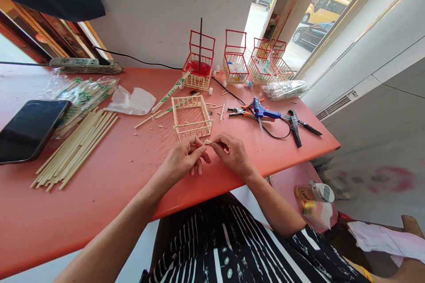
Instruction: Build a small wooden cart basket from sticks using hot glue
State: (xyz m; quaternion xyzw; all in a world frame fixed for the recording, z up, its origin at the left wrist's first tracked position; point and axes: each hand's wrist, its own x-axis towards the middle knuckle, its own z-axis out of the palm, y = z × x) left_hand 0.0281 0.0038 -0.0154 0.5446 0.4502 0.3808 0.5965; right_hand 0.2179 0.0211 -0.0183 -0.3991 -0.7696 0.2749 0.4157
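Just beyond the left hand, 1 small wooden frame.

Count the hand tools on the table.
3, all right of the wooden frame: the blue glue gun; the orange-handled pliers, partly covered by it; the black-handled cutters, right of both.

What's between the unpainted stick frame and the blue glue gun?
Short stick pieces, then the nose of the orange-handled pliers, lie between stick frame and glue gun; head view.
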